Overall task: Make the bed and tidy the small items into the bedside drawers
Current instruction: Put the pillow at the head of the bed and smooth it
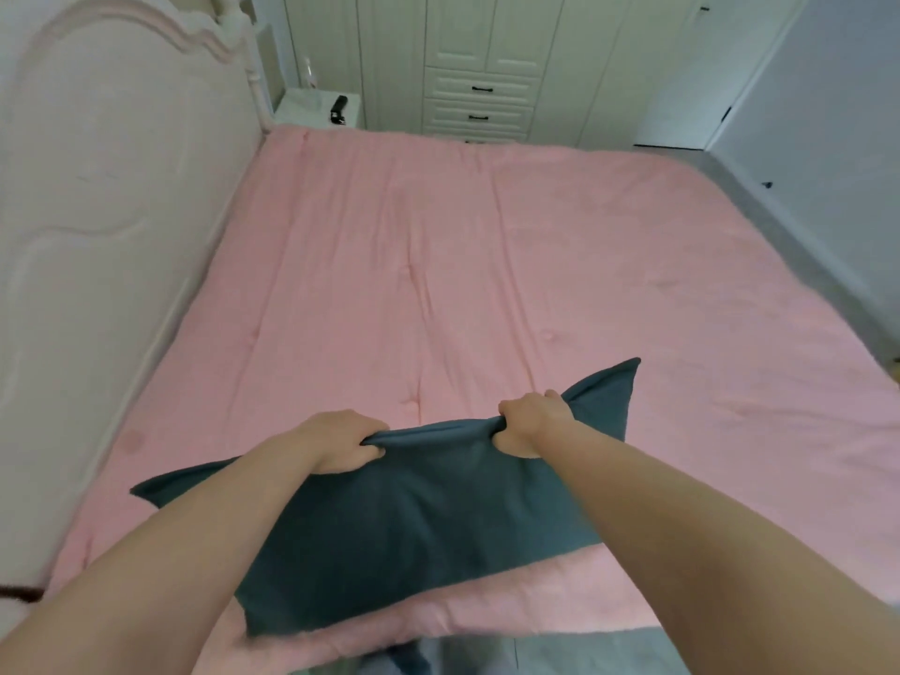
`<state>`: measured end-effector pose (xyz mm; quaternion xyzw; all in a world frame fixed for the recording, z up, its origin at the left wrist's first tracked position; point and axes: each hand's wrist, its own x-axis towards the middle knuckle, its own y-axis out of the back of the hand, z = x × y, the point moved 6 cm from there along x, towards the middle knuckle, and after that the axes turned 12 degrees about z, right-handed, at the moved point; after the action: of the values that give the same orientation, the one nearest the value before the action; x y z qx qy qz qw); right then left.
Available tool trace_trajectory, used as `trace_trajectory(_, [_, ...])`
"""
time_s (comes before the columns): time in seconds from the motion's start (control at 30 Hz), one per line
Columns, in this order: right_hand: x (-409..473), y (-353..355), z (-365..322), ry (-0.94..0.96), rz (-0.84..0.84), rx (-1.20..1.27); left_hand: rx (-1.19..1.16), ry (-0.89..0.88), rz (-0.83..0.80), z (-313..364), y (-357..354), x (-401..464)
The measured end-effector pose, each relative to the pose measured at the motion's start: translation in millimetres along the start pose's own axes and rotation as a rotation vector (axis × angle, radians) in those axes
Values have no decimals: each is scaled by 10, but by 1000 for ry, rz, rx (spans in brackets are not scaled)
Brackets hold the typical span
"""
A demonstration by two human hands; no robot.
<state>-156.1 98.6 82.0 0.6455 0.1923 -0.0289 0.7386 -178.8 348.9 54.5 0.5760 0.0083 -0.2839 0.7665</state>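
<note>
The left hand (341, 443) grips the far edge of a dark teal pillow (404, 518), fingers curled over bunched fabric. The right hand (531, 421) grips the same edge further to the right, fingers and thumb closed round a fold of the cover. Both forearms extend from the near edge of the bed over the pillow.

The pillow lies at the near edge of the bed, on a pink quilt (487, 265). One pillow corner points toward the headboard side, another rises past the right hand, and a third hangs over the near edge.

The quilt is spread flat across the whole bed, with shallow creases running lengthwise. A pale headboard (97, 211) with a scalloped top borders the left side of the bed.

At the far left corner of the bed stands a bedside cabinet (311, 107); a small black object (338, 109) lies on its top. A white wardrobe with drawers (482, 104) stands beyond the far edge.
</note>
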Motion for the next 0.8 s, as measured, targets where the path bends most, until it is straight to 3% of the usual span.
trace_trajectory(0.2, [84, -21, 336, -115, -142, 82, -114, -29, -113, 148, 167, 492])
trace_trajectory(0.4, [751, 203, 902, -176, -128, 77, -115, -28, -19, 271, 751, 1204])
trace_trajectory(0.5, [1234, 365, 1150, -202, 178, 45, -20, -75, 355, 71, 1039, 1639])
trace_trajectory(0.57, [1371, 383, 1238, -283, 455, 125, -251, -11, 671, -122, 1080, 1739])
trace_trajectory(0.63, [1368, 137, 1218, -380, 528, 309, -447, 125, 851, -374, 834, 1696])
trace_trajectory(0.7, [1402, -380, 1035, -391, 337, 431, -444, 242, 753, -640, 271, 1666])
trace_trajectory(0.8, [1476, -1134, 641, -209, 32, 395, -377, 405, 386, -992, -717, 1540])
